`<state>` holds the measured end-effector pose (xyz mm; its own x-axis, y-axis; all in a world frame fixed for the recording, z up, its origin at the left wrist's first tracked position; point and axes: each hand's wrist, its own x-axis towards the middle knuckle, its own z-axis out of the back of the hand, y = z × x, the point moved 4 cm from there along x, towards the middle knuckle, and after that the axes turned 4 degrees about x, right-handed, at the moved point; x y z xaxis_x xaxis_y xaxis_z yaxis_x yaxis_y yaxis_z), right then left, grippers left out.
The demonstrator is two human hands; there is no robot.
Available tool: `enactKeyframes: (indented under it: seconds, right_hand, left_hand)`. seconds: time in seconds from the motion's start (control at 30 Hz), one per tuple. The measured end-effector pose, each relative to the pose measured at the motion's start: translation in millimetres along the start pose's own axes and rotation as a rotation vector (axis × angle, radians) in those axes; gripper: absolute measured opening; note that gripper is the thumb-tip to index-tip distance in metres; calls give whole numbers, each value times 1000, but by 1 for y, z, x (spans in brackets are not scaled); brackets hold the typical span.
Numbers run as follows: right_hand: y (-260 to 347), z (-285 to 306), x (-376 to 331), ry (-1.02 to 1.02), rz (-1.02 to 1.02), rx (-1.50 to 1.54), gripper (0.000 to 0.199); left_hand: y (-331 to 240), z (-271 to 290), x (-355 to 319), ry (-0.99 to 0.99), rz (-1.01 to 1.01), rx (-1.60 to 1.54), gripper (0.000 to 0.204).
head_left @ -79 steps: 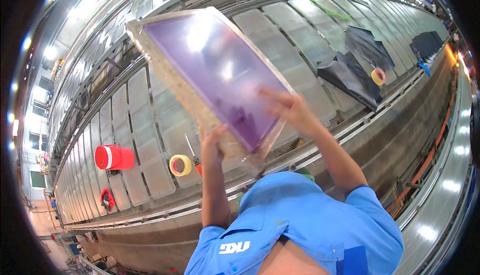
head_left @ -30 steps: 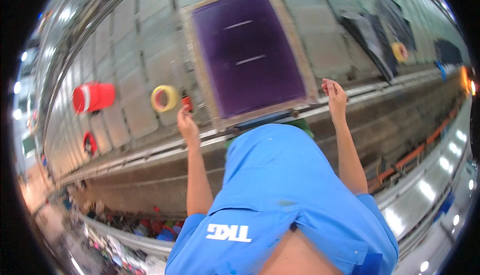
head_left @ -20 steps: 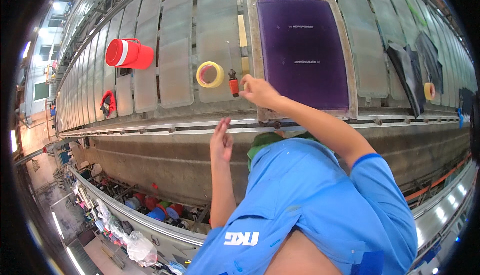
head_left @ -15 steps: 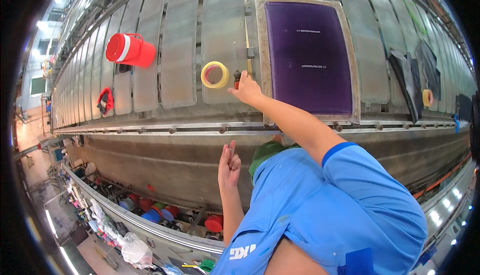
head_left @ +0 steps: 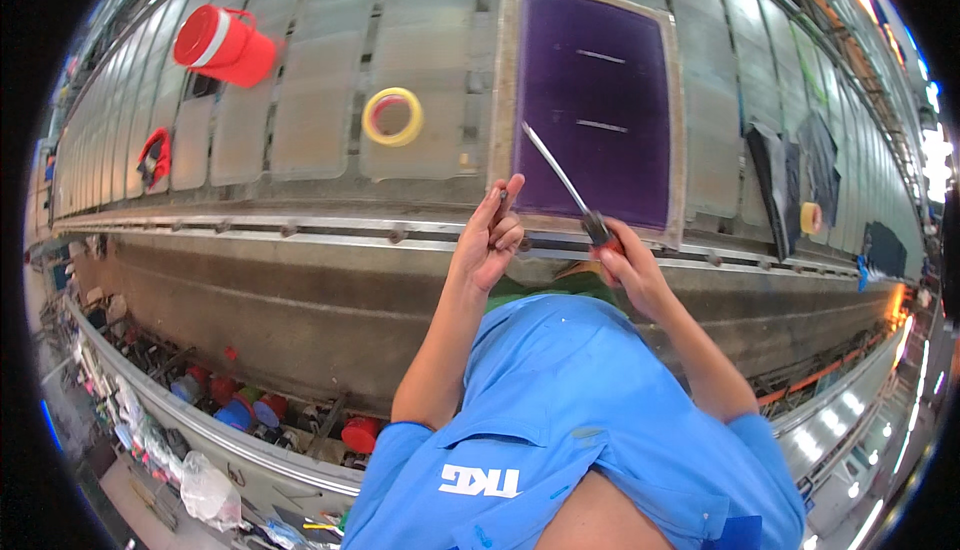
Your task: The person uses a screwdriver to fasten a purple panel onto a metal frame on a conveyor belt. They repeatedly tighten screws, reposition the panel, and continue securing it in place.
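Note:
A screwdriver [head_left: 556,167] with a long metal shaft and a red and black handle is gripped in my right hand [head_left: 630,265]. Its tip points up and left, over the purple screen-printing frame [head_left: 590,180]. My left hand [head_left: 488,238] is raised beside the frame's near left corner, fingers curled in a pinch. A tiny dark piece shows between the fingertips, too small to name. Left of the frame, a roll of yellow tape [head_left: 416,118] lies on the long table of pale panels [head_left: 312,120].
A red jug with a white band [head_left: 232,48] lies at the far left, a red and black cloth item [head_left: 155,158] nearer. Dark cloths [head_left: 775,180] and another tape roll [head_left: 810,218] are at right. A metal rail [head_left: 340,234] edges the table. Several pails [head_left: 240,412] stand behind me.
My right hand has picked up the screwdriver from the table beside the tape and drawn it back toward me. My left hand has risen toward the frame; the view has shifted.

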<state>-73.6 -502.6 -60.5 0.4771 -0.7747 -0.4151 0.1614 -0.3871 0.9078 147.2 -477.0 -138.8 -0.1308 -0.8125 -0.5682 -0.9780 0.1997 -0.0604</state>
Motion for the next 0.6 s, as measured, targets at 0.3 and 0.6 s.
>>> enactKeyframes:
  seconds: [0.3, 0.6]
  right_hand:
    - [9, 64, -162, -471, 127, -484, 49]
    - [3, 104, -209, -527, 47, -520, 53]
  left_hand:
    - [130, -66, 27, -7, 361, 55, 13]
    - [209, -75, 22, -84, 463, 198, 16]
